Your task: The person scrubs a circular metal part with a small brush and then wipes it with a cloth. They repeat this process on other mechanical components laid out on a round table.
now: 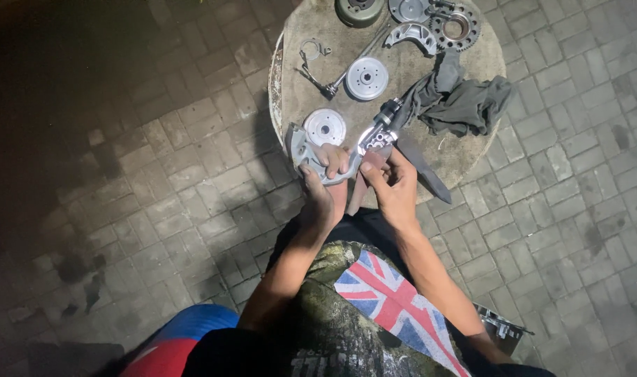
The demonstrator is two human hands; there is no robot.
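My left hand (323, 183) grips a curved silver metal part (303, 155), shaped like a brake shoe, at the near edge of a round concrete table (430, 150). My right hand (394, 183) pinches the other end of that part, next to a shiny metal piece (376, 137) with a dark handle. Both hands hold the curved part together, just above my knees.
On the table lie two silver discs (366, 77) (325, 126), a second curved shoe (411, 34), a toothed sprocket (455, 28), a round dark hub (359, 10), a wrench (346, 70) and a dark rag (465, 103). Grey paving stones (193, 174) surround it. A metal object (501, 327) lies by my right elbow.
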